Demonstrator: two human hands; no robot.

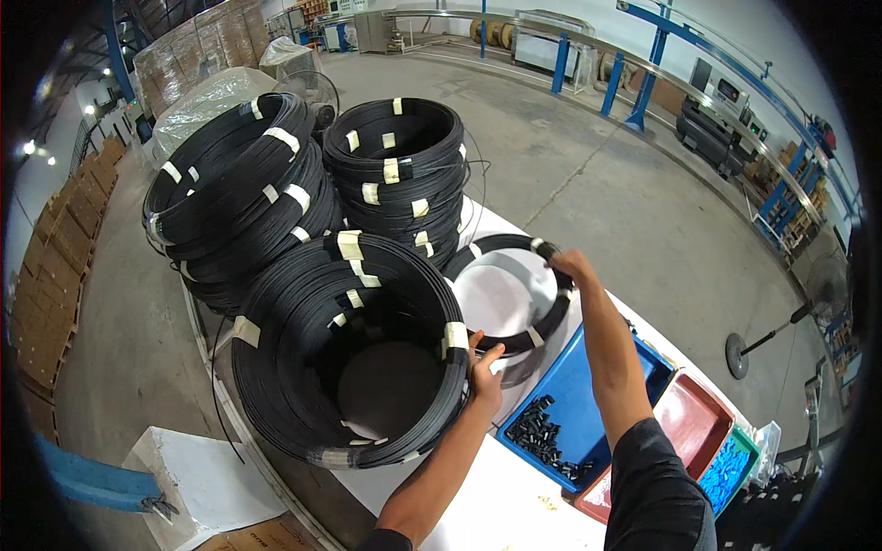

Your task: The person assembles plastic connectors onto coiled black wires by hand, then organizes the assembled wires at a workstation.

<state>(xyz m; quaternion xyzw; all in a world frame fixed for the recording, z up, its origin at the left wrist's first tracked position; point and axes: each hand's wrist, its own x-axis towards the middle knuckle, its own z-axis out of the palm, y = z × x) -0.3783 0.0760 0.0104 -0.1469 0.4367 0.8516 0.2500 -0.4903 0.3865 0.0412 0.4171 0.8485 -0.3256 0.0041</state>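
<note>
A thin coil of black cable (557, 312), tied at intervals with pale tape, is between my two hands at the table's right side. My right hand (574, 266) is closed round its far right edge. At its near left edge, my left hand (487, 372) grips with thumb and fingers, close to the rim of a large stack of cable coils (266, 367). Through the ring's opening shows a white surface (501, 294). It cannot be told whether the coil rests on the table or is slightly lifted.
Behind stand two more coil stacks (395, 170) (230, 220). A blue tray (583, 367) with small black pieces, a red tray (689, 413) and a green tray (735, 464) of blue pieces line the white table (524, 514). A pedestal fan (735, 356) stands right.
</note>
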